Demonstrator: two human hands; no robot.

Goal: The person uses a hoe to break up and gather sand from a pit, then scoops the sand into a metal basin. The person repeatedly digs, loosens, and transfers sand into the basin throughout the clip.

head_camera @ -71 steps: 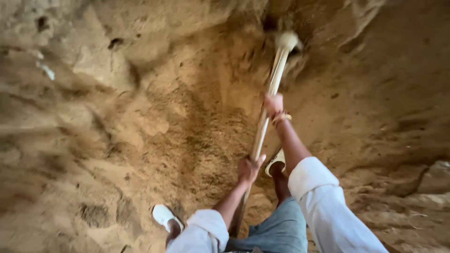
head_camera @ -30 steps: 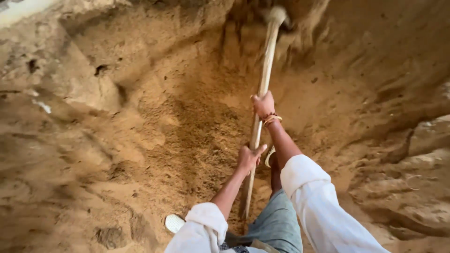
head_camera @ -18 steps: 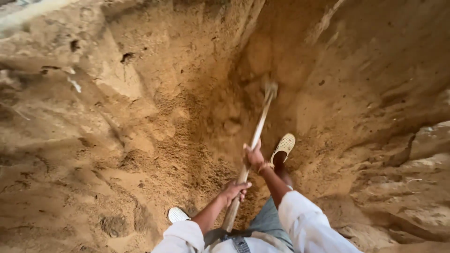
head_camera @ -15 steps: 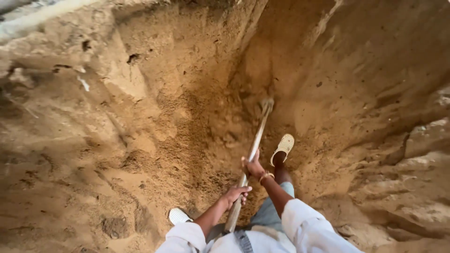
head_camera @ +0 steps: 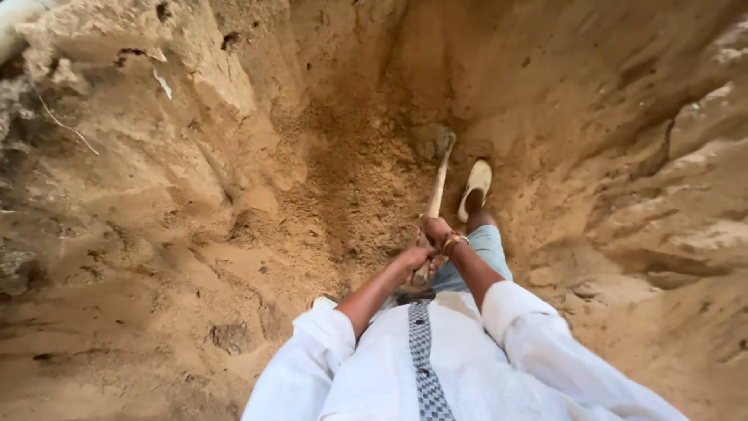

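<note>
Sandy, tan earth walled the pit [head_camera: 195, 203] on every side, and the digging tool [head_camera: 435, 199] stood near the middle of the scene, its pale wooden handle running from the hands out to a head [head_camera: 442, 142] sunk in loose soil at the far end. The right hand [head_camera: 435, 231] was wrapped fully closed round the handle further along; the left hand [head_camera: 414, 259] was closed round its near end, just beside the right. The handle looked stiff and dry, the tool head-heavy, so a two-handed hold with the hands spread along the shaft would probably control it best. The head was half buried and blurred, its shape hard to tell. The right shoe [head_camera: 476, 185] showed just right of the handle; the other foot was almost wholly hidden behind the white sleeve [head_camera: 300, 366]
</note>
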